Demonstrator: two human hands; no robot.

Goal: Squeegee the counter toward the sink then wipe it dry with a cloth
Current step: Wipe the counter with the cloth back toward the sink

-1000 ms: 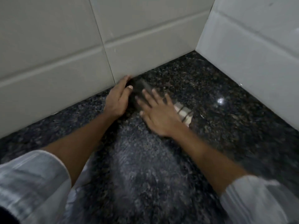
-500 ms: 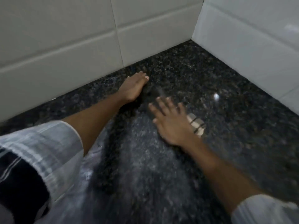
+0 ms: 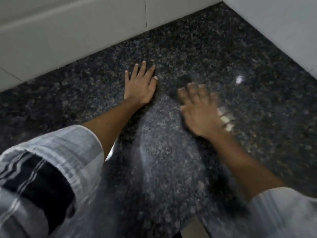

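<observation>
The dark speckled granite counter (image 3: 240, 54) fills the view, and no sink shows. My left hand (image 3: 139, 86) lies flat on it, fingers spread, nothing under it. My right hand (image 3: 200, 110), blurred by motion, presses flat on a cloth (image 3: 226, 120). Only the cloth's pale striped edge shows at the hand's right side. A dark blurred patch (image 3: 187, 79) lies just beyond the fingertips; I cannot tell if it is part of the cloth. A duller grey streak (image 3: 163, 143) runs along the counter between my forearms. No squeegee is visible.
Pale tiled walls (image 3: 85, 31) meet the counter at the back and at the right (image 3: 283, 23), forming a corner at the top right. A bright light reflection (image 3: 239, 79) sits on the granite right of my hand. My striped sleeves fill the lower corners.
Both hands have slid back from the rear wall toward me. The left hand has come off the dark thing and flattened; the right hand drags the cloth along.
</observation>
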